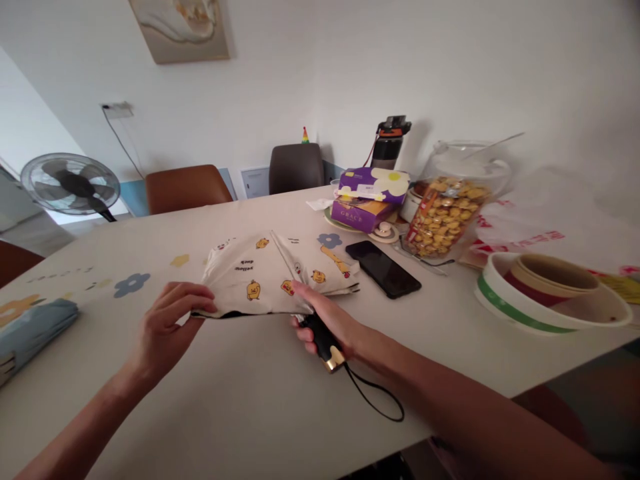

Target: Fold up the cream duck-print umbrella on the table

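Note:
A cream folding umbrella (260,273) printed with yellow ducks lies loosely folded over the table, its canopy spread toward the left. My left hand (173,320) pinches the canopy's dark-edged left corner between thumb and fingers. Around the base of the canopy and the top of the black handle, my right hand (325,317) is closed, with the thumb resting on the cloth. The handle (325,340) points toward me, ends in a gold cap and trails a black wrist strap (383,393). Part of the shaft is hidden by the cloth and my fingers.
A black phone (384,268) lies right of the umbrella. Behind it stand purple tissue packs (367,200), a bottle (389,143) and a snack-filled jug (450,207). White bowl (525,320) at right; blue folded cloth item (37,333) at left. Chairs (187,189) line the far side.

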Available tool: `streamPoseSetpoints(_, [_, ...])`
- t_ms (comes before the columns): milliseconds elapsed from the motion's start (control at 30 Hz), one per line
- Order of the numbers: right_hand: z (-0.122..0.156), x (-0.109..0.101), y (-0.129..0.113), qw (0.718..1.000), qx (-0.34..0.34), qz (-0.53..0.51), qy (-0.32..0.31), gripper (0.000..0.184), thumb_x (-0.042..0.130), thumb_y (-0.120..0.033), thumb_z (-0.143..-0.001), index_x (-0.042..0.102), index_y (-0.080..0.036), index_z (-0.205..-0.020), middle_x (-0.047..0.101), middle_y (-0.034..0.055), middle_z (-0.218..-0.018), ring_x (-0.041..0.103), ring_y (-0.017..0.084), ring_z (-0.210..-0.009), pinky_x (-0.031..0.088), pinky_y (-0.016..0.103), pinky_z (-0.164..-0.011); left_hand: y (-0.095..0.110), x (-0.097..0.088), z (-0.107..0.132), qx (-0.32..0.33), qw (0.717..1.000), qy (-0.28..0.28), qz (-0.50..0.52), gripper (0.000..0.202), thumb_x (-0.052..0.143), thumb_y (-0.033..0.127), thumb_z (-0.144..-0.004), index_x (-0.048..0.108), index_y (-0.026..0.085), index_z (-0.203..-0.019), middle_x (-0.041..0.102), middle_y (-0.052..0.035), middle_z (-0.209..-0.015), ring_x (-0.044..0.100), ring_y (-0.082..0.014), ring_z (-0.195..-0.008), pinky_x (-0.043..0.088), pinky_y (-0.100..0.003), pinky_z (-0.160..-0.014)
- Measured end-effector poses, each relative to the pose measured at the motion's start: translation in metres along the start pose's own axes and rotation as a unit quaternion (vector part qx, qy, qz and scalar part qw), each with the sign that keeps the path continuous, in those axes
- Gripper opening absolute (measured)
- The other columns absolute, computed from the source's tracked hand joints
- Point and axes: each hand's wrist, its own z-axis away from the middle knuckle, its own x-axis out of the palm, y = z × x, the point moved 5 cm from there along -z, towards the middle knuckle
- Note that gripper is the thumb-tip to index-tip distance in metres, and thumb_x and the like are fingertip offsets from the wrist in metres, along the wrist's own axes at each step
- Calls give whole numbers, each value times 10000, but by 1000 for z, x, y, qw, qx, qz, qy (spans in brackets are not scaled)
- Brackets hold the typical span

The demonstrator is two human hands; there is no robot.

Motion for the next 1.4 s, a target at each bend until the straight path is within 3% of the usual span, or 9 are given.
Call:
streamPoseSetpoints(267, [0,-1,-2,998,-40,49,-4,343,668,-442,-715,442,-197,-797,450,-59,-594,375,43,-367,355,176,-310,-4,9,15,12,997,-80,11,140,563,143,-748,656,248,-759,636,-33,-796,568,-174,-783,474,-315,-690])
streamPoseSetpoints(533, [-1,-3,-5,994,-67,87,-1,315,647,-423,-735,445,-182,-752,442,-53,-597,382,42,-374,365,180,-309,-14,-4,13,-80,992,-28,89,162,546,149,-754,657,250,-693,633,-27,-793,578,-175,-801,478,-308,-710])
streamPoseSetpoints(667, [2,-3,-4,993,-58,100,7,255,630,-336,-739,436,-175,-701,434,-56,-566,375,40,-361,358,182,-311,-17,9,21,-77,982,-139,104,208,525,137,-742,691,260,-713,657,-35,-819,594,-172,-806,483,-290,-711])
streamPoseSetpoints(767, [5,-1,-4,993,-50,105,6,229,599,-309,-748,429,-173,-676,428,-60,-532,361,35,-349,347,176,-313,-29,17,30,-161,960,-196,123,296,472,127,-738,708,289,-811,683,-23,-859,627,-168,-811,491,-269,-709])
streamPoseSetpoints(867, [8,2,-4,991,-62,117,5,214,573,-292,-753,424,-171,-657,407,-62,-506,348,35,-338,340,180,-311,-39,12,27,-273,952,-103,94,271,476,155,-739,699,279,-832,690,-13,-808,638,-165,-797,485,-269,-743])
streamPoseSetpoints(933, [7,3,-3,990,-73,123,3,210,578,-282,-741,428,-166,-650,416,-57,-524,358,36,-347,345,183,-310,-32,12,17,-300,948,-35,100,211,500,183,-746,683,258,-821,690,-19,-833,634,-159,-809,480,-270,-776])
streamPoseSetpoints(1133, [3,8,5,986,-53,158,10,179,576,-268,-699,438,-170,-643,409,-73,-449,357,59,-293,355,207,-265,8,59,-25,-203,967,-22,156,185,518,274,-797,613,220,-946,633,-41,-917,594,-156,-846,484,-284,-742])
streamPoseSetpoints(1233, [5,11,8,982,-34,185,16,146,554,-244,-686,427,-183,-647,393,-87,-378,337,69,-248,335,206,-241,-10,77,-38,-227,967,59,103,208,505,282,-812,549,208,-1002,575,-50,-931,549,-161,-858,466,-306,-734])
streamPoseSetpoints(1400, [6,9,5,982,-48,179,21,162,549,-265,-684,412,-193,-638,387,-93,-347,330,67,-238,344,198,-245,-47,86,-40,-357,904,189,140,273,513,237,-794,458,213,-1060,506,-48,-969,521,-153,-885,437,-321,-794])
